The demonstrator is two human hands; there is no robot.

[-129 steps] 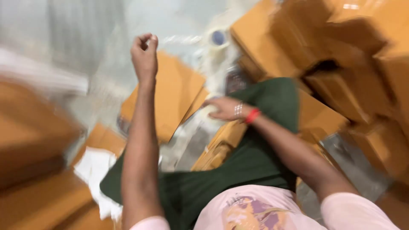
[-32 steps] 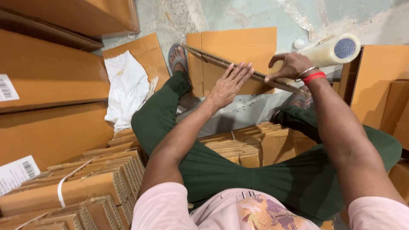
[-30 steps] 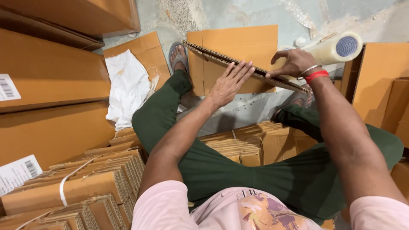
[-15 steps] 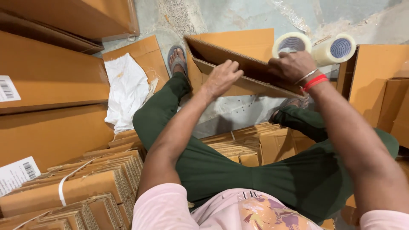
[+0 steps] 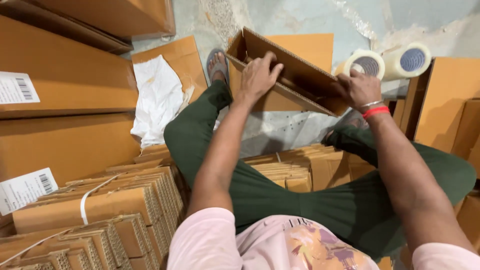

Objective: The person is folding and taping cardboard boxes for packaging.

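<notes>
- The floor is bare grey concrete, and the person sits on it with legs spread in dark green trousers.
- Large flat cardboard sheets are stacked at the left; I count at least three layers, two of them bearing white labels.
- One strapped bundle of folded cartons lies at the lower left, and a second, looser pile of flattened cartons sits between the legs.
- One half-opened cardboard box is held up over the floor in front of the knees, tilted, its long walls standing apart.
- One white cloth lies on a cardboard sheet beside the left leg.
- Two rolls of packing tape lie side by side on the floor, just beyond the box.
- The left hand is spread, fingers pressing on the box's upper wall.
- The right hand is clamped on the box's right end.
- To do this well, I judge both hands should push evenly so the corners square up without creasing a wall.
</notes>
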